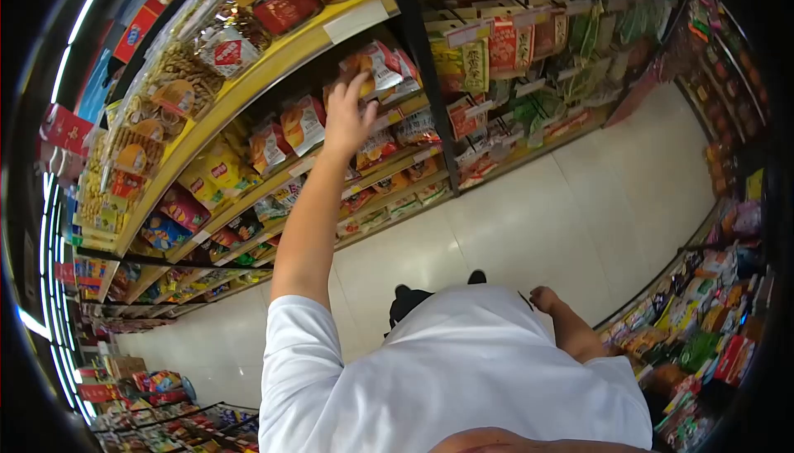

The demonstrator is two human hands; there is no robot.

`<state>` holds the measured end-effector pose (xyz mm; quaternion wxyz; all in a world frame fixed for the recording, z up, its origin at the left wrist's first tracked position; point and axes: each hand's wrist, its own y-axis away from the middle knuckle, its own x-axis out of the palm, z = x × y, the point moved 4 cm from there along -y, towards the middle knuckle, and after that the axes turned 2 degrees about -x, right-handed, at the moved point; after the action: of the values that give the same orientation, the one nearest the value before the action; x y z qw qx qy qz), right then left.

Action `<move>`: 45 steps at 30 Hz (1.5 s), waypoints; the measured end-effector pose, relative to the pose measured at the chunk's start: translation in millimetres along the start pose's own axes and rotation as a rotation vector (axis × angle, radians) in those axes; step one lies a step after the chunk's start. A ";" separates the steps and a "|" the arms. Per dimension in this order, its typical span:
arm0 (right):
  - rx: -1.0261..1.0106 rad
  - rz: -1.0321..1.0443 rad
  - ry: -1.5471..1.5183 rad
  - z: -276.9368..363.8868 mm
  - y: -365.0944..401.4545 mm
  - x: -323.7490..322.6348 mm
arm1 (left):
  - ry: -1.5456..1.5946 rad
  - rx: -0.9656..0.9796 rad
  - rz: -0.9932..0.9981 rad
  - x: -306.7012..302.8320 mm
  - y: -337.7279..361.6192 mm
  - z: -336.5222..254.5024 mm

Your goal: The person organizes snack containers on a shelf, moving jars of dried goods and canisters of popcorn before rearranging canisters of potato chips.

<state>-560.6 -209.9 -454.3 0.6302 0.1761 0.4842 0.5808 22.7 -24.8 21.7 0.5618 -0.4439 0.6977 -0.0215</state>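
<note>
Several clear packs (157, 97) of tan snacks stand at the far left on the upper shelf (289, 50); below come yellow bags (222, 170), then white-and-orange bags (303, 122) leaning side by side. Next along, the left hand (351, 114) is raised to that row at the end of a bare, outstretched arm (306, 230). Its grip is spread, fingers partly bent and thumb held apart; the fingertips overlap the near side of a red-and-white bag (387, 64), though whether they press on it cannot be told. That bag sits under the upper shelf, just beside a black post (432, 81). It looks puffed with air, so it should be light and yielding, with a smooth film that may slide under the fingers. The contents are probably brittle: a hard squeeze in the middle could crush them. The best hold is likely a pinch on a sealed edge or corner, or a loose span across both sides. Right of the post hang flat red packets (509, 46). Farther right, the right hand (542, 298) hangs low over the pale floor (579, 197), fingers seemingly curled; whether it holds anything is too small to tell.
</note>
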 end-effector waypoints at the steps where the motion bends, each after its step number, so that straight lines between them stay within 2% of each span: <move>1: 0.010 -0.001 -0.052 3.5 -8.1 -0.4 | -0.023 0.058 -0.068 -7.2 6.8 -10.3; 2: 0.020 -0.001 -0.105 7.8 -20.7 -5.0 | 0.036 0.154 -0.125 -13.2 13.6 -22.2; 3: -0.042 -0.025 0.042 -0.4 -8.3 -56.5 | 0.154 0.189 -0.194 -1.2 51.8 -46.1; 5: -0.230 -0.010 0.228 51.3 -34.5 -61.2 | 0.336 0.103 -0.057 8.9 94.2 -55.7; 6: -0.413 -0.169 0.133 91.8 -44.8 -70.8 | 0.389 0.065 -0.007 17.5 117.3 -57.6; 7: -0.588 -0.327 0.042 136.5 -49.9 -86.1 | 0.471 0.000 0.061 33.7 143.1 -56.2; 8: -0.611 -0.329 -0.059 193.8 -50.0 -103.9 | 0.483 -0.070 0.109 54.7 174.2 -49.3; 9: -0.675 -0.335 -0.170 270.4 -16.9 -127.4 | 0.620 -0.211 0.163 80.3 209.0 -40.4; 10: -0.794 -0.322 -0.217 339.3 7.4 -146.5 | 0.757 -0.351 0.218 98.8 240.1 -35.6; 12: -1.106 -0.364 -0.270 463.2 66.3 -182.9 | 0.719 -0.404 0.367 109.2 282.7 -39.9; 13: -1.259 -0.502 -0.138 515.3 109.3 -199.7 | 0.730 -0.402 0.383 103.9 283.2 -39.4; 15: -1.405 -0.721 0.094 583.8 148.3 -219.8 | 0.754 -0.400 0.417 81.2 278.8 -40.0; 17: -1.428 -0.845 0.209 631.1 159.2 -226.8 | 0.721 -0.385 0.369 60.4 262.8 -22.8; 19: -1.366 -0.972 0.365 666.3 155.5 -224.5 | 0.705 -0.372 0.325 43.5 243.6 -1.3; 20: -1.326 -1.033 0.438 679.7 151.4 -222.4 | 0.716 -0.376 0.290 38.8 237.8 8.9; 23: -1.085 -0.939 0.604 705.6 120.8 -223.4 | 0.726 -0.398 0.267 18.4 223.0 21.7; 24: -1.151 -1.059 0.621 708.0 119.5 -218.8 | 0.744 -0.407 0.281 17.8 226.8 26.8; 27: -0.895 -0.831 0.570 707.7 93.3 -218.9 | 0.816 -0.426 0.345 26.8 237.0 35.2; 32: -0.914 -0.935 0.596 706.2 90.4 -215.9 | 0.880 -0.445 0.517 42.7 256.1 43.0; 34: -0.903 -0.913 0.597 705.4 92.2 -214.9 | 0.891 -0.432 0.530 41.5 254.0 43.0; 38: -1.191 -1.039 0.488 692.7 112.7 -210.1 | 0.925 -0.438 0.517 50.7 256.0 49.4; 41: -1.454 -1.121 0.303 671.0 140.5 -203.0 | 0.991 -0.518 0.532 65.3 263.6 49.8; 45: -1.542 -0.814 0.145 598.8 116.3 -183.5 | 1.007 -0.515 0.614 86.0 268.1 36.3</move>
<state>-111.6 -141.1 -7.8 0.6999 -0.5231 0.0207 0.4859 -105.6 99.1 -199.3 0.0216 -0.2800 0.9542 0.1026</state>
